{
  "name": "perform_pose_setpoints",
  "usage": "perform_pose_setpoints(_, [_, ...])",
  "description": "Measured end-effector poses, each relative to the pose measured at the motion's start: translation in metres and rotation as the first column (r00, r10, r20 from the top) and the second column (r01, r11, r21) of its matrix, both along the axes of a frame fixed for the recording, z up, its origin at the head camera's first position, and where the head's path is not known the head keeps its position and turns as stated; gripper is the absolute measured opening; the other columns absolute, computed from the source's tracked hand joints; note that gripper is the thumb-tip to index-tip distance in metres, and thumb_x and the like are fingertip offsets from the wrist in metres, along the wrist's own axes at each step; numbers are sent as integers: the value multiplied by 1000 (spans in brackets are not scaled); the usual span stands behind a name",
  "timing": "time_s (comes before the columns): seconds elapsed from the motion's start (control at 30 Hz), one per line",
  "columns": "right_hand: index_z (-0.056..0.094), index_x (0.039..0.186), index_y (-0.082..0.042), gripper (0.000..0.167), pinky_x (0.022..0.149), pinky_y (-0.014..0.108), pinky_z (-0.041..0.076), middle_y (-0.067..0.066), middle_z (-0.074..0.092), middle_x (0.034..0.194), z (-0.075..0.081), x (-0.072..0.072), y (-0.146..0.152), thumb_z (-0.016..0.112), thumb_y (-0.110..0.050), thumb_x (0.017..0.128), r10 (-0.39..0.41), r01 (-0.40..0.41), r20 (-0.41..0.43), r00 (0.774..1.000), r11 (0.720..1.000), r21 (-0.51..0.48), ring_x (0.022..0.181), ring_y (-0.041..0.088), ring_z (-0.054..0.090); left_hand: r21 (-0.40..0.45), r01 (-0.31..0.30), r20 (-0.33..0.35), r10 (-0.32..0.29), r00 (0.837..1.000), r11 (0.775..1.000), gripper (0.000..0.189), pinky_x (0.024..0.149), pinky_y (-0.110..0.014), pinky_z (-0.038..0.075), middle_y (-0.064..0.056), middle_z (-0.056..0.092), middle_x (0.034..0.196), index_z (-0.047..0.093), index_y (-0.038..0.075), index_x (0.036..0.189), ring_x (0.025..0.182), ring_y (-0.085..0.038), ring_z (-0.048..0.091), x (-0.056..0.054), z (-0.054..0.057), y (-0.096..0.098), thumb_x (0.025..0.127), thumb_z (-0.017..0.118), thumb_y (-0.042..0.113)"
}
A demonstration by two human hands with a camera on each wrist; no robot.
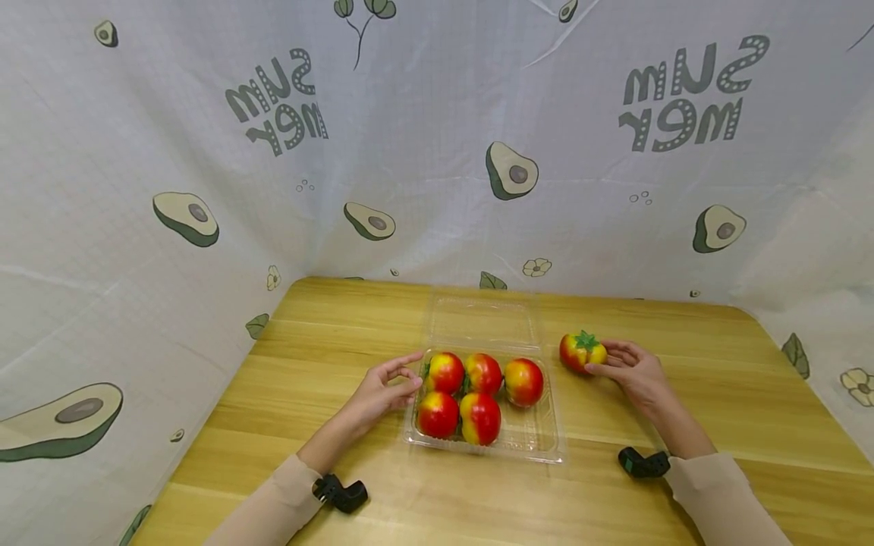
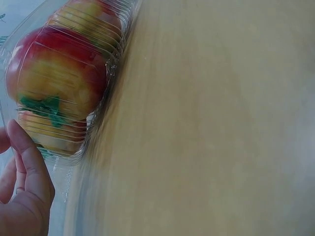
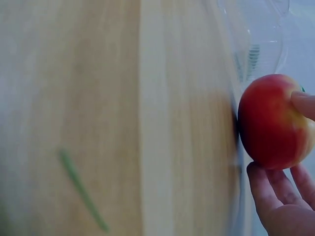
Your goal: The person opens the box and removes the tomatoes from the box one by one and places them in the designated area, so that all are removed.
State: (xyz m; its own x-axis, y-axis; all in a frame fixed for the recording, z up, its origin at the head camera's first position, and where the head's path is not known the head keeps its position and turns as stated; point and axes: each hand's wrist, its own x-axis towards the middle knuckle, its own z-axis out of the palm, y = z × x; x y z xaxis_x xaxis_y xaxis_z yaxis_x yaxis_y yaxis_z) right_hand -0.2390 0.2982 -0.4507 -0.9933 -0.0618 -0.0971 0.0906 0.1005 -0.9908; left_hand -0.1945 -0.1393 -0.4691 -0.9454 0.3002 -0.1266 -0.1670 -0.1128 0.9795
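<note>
Between thumb and fingers, my right hand [image 1: 636,371] holds a red-and-yellow fruit [image 1: 576,354] with a green leafy cap, right of the clear plastic container. The cap faces up in the head view; the right wrist view shows the fruit's red side [image 3: 268,123] close over the tabletop. My left hand [image 1: 378,390] is at the left rim of the clear container [image 1: 539,453], its fingertips right at the edge. Several similar fruits [image 1: 481,418] lie inside on their sides in two rows. The front right spot in the container shows bare plastic.
The container's hinged lid [image 1: 485,322] lies folded back behind it. Everything stands on a wooden table [image 1: 328,326] with a printed avocado curtain [image 1: 437,152] along its back and sides. A black wrist device [image 1: 341,493] is on each forearm.
</note>
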Motion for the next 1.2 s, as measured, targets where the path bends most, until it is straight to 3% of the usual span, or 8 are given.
perform_pose_setpoints(0.2, [45, 135, 9, 63, 81, 11, 50, -2, 54, 119, 5, 0, -2, 80, -7, 85, 1, 2, -22, 1000, 990, 139, 94, -10, 56, 2, 3, -10, -3, 1000, 1000, 55, 68, -19, 55, -6, 54, 102, 48, 5, 147, 73, -12, 57, -3, 2, 1, 96, 67, 6])
perform_pose_setpoints(0.4, [40, 139, 11, 69, 82, 10, 50, 23, 44, 139, 2, -1, -2, 80, -8, 86, -1, 3, -14, 1000, 984, 177, 94, -12, 53, -1, -1, -7, 1, 1000, 1000, 55, 68, -19, 55, -6, 54, 102, 48, 5, 147, 72, -12, 57, -4, 2, 1, 96, 67, 6])
perform_pose_setpoints(0.53, [37, 142, 11, 72, 82, 9, 49, 30, 36, 146, -1, 1, -2, 79, -7, 86, 3, -1, -6, 1000, 982, 188, 94, -13, 51, -5, -2, -2, 2, 1000, 1000, 55, 69, -20, 55, -6, 54, 102, 48, 5, 147, 73, -12, 58, -3, 1, 2, 96, 67, 6])
perform_pose_setpoints(1.03, [35, 143, 12, 75, 84, 11, 50, 29, 39, 145, -2, 5, -2, 79, -3, 85, 2, 3, -31, 1000, 988, 155, 96, -13, 53, -16, -16, 0, 16, 1000, 1000, 54, 70, -20, 56, -6, 53, 102, 49, 4, 146, 73, -12, 57, 0, -1, 1, 95, 68, 5])
perform_pose_setpoints(1.2, [36, 143, 13, 77, 85, 11, 50, 13, 50, 136, 0, 7, -2, 81, -5, 83, 5, 3, -55, 998, 988, 153, 97, -12, 54, -13, -12, -4, 12, 1000, 1000, 54, 69, -20, 55, -6, 53, 102, 49, 4, 146, 74, -12, 57, 0, -1, 1, 95, 67, 4])
